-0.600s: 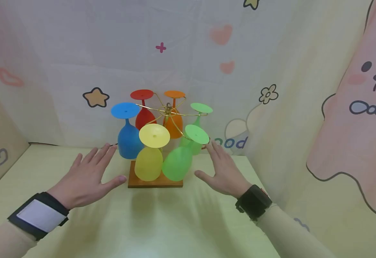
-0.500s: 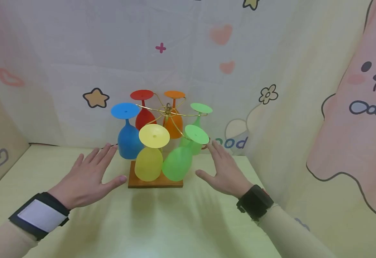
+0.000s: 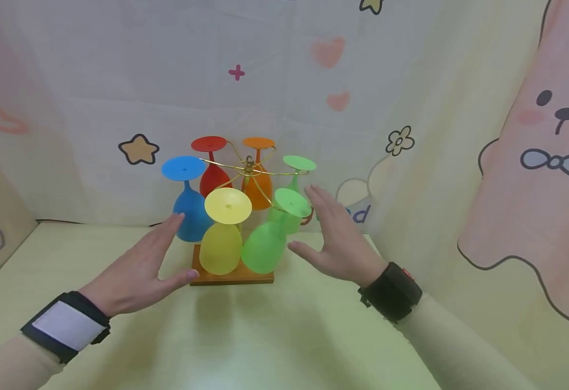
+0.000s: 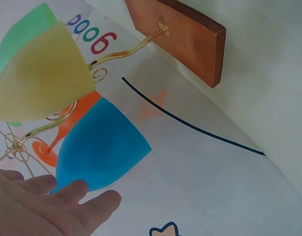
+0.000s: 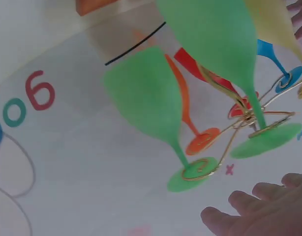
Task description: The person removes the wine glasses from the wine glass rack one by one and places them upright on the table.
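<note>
A gold wire rack [image 3: 249,169] on a wooden base [image 3: 233,277] holds several stemmed glasses upside down by their feet. A yellow glass [image 3: 220,249] and a green glass [image 3: 265,246] hang in front. A blue glass [image 3: 191,211] is at the left; red [image 3: 213,179], orange [image 3: 257,187] and a second green glass [image 5: 146,93] are behind. My left hand [image 3: 140,268] is beside the blue glass, fingers extended and thumb apart; whether it touches the glass I cannot tell. On the other side, my right hand [image 3: 340,241] is near the green glasses with straight fingers, holding nothing.
The rack stands on a pale table [image 3: 250,346]. A patterned cloth [image 3: 182,65] hangs close behind it, and more cloth [image 3: 489,216] rises along the right. Each wrist wears a dark strap.
My right hand has risen slightly, its fingertips now higher beside the green glasses. My left hand has rolled, so its fingers overlap more. The head view has shifted a little to the right.
</note>
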Available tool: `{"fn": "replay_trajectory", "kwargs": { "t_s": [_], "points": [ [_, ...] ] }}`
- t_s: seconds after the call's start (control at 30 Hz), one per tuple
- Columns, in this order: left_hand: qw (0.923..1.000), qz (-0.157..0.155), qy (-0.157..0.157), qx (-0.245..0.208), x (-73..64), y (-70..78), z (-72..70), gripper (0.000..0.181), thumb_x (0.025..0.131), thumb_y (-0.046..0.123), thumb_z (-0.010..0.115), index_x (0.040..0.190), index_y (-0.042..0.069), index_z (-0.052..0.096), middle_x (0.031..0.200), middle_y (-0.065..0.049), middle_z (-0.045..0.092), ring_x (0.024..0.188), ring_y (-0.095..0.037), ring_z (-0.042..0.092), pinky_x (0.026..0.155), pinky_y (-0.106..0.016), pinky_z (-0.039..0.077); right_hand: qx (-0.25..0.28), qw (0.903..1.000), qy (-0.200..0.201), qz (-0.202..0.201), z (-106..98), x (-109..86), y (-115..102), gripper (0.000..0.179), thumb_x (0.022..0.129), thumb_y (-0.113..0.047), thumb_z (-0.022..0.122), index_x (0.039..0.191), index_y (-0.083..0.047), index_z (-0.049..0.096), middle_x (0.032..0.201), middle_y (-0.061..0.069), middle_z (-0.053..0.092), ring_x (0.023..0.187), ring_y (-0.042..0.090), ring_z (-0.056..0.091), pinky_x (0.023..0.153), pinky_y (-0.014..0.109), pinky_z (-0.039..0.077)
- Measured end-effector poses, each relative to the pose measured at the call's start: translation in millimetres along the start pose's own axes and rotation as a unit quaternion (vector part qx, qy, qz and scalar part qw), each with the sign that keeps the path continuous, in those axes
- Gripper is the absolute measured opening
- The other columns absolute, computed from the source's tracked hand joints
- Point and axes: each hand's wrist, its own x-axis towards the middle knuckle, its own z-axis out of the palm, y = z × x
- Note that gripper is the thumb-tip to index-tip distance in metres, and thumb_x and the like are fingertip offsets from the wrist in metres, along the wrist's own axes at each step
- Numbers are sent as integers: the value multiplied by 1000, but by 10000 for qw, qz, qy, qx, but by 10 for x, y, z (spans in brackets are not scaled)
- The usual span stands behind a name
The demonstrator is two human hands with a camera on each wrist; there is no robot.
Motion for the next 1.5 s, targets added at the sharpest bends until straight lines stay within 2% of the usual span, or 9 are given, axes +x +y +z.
{"fn": "replay_trajectory", "kwargs": {
  "t_s": [0.13,0.27,0.57,0.7,0.93,1.1,1.23,1.5],
  "points": [
    [9999,6,-27,-161,-8,18,3,101,82,69,52,155,19,4,159,-10,17,139,-34,21,102,-69,34,-166,9961,202,-842,-100,163,-187,95,82,-49,66,153,-8,18,157,12,23,142,21,14,113,56,28],
    [9993,-37,-88,-366,-14,25,11,101,81,69,53,155,21,3,160,-9,15,139,-34,20,100,-70,35,-385,9882,126,-1480,-141,313,-363,94,81,-48,66,152,-7,20,155,14,27,142,22,15,113,56,27],
    [9980,-9,-113,-615,-16,16,22,101,81,69,54,155,24,2,159,-8,17,138,-32,22,100,-70,35,-518,9777,-280,-2015,-38,516,-621,89,83,-41,68,151,-8,22,157,10,26,142,20,16,116,49,27],
    [9972,-49,-29,-741,-18,11,23,100,82,66,55,155,23,3,158,-10,18,138,-34,23,98,-71,35,-648,9750,-450,-2078,17,576,-701,83,85,-34,67,151,-7,24,155,13,30,141,21,19,115,47,30],
    [9923,-91,92,-1231,5,19,55,95,87,55,58,155,21,0,155,-18,23,131,-41,33,93,-70,42,-1035,9733,-694,-1926,131,661,-815,67,89,-21,61,149,-11,32,150,9,40,139,20,24,115,41,32],
    [9914,-25,75,-1308,4,31,39,92,89,52,57,155,23,0,157,-15,20,133,-40,31,94,-70,42,-1260,9691,-888,-1927,171,695,-875,56,92,-12,57,145,-12,40,147,6,45,138,19,28,114,38,34],
    [9901,-78,54,-1401,-7,40,47,89,89,51,57,155,24,3,157,-13,22,134,-37,31,94,-69,42,-1303,9692,-995,-1839,179,700,-896,56,92,-8,55,145,-15,41,148,4,43,139,17,25,115,37,32],
    [9878,-255,-23,-1534,-47,31,93,88,89,54,56,155,25,4,157,-13,21,134,-36,30,94,-67,44,-1273,9700,-933,-1851,199,736,-953,56,92,-7,55,145,-14,40,148,6,43,138,20,27,116,38,30]
  ]
}}
